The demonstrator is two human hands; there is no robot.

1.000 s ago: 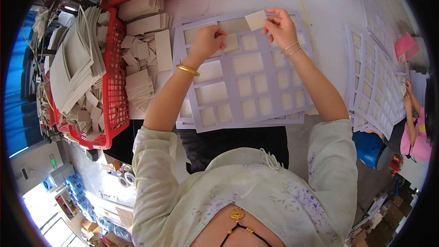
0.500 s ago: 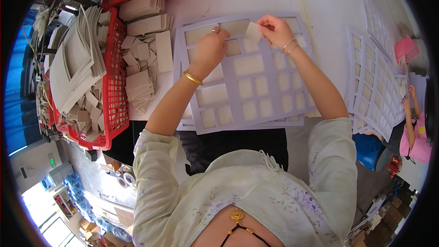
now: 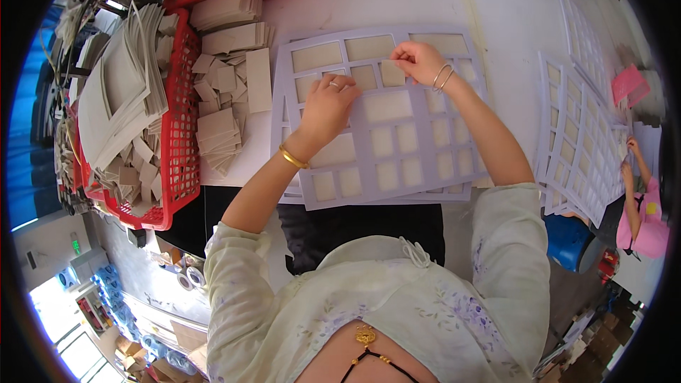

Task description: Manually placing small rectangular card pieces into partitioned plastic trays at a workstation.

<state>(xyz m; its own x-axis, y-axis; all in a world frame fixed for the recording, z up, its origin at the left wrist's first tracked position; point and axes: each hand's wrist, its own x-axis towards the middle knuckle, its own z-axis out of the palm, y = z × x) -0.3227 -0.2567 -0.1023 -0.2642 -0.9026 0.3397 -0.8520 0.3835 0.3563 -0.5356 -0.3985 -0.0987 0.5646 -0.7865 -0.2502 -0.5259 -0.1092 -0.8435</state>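
Both hands had shifted toward six o'clock since the earlier frame, the right hand [image 3: 421, 64] bringing a small beige card [image 3: 391, 75] to a window near twelve o'clock on the lavender grid frame [image 3: 363, 135]. The card's visible left edge ran roughly twelve to six; its long axis could not be told. The right grip pinched the card at its three o'clock side. The left hand [image 3: 328, 108] lay over the frame toward ten, fingers curled; whether its grip held anything could not be told. On the white surface [image 3: 369, 0], the frame's top leaned slightly toward eleven.
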